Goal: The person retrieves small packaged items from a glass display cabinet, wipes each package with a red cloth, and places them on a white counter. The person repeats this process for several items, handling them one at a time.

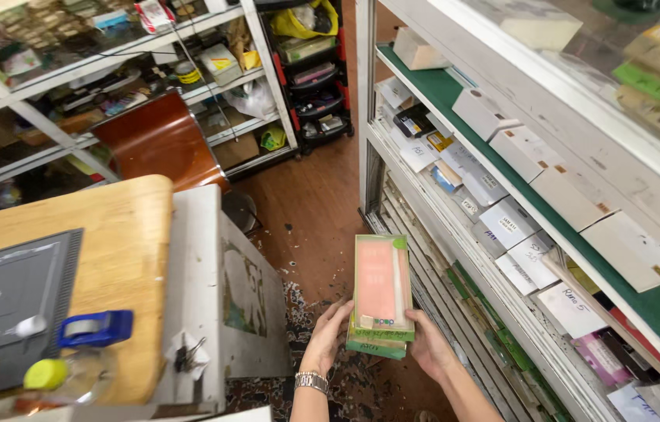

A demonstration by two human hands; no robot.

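A small stack of flat green and pink boxes (pixel 381 291) is held upright in front of me with both hands. My left hand (pixel 327 337) grips the lower left edge of the stack and wears a metal wristwatch (pixel 311 381). My right hand (pixel 428 344) supports the lower right side and the bottom. The top box shows a pink front with a green border. The stack hovers over the floor beside a white display cabinet (pixel 455 234).
The cabinet at right holds rows of white labelled boxes (pixel 529 152) on green shelves. A wooden counter (pixel 123 258) at left carries a grey mat, a blue tape dispenser (pixel 96 328) and a bottle. A brown chair back (pixel 158 141) and cluttered metal shelving stand behind.
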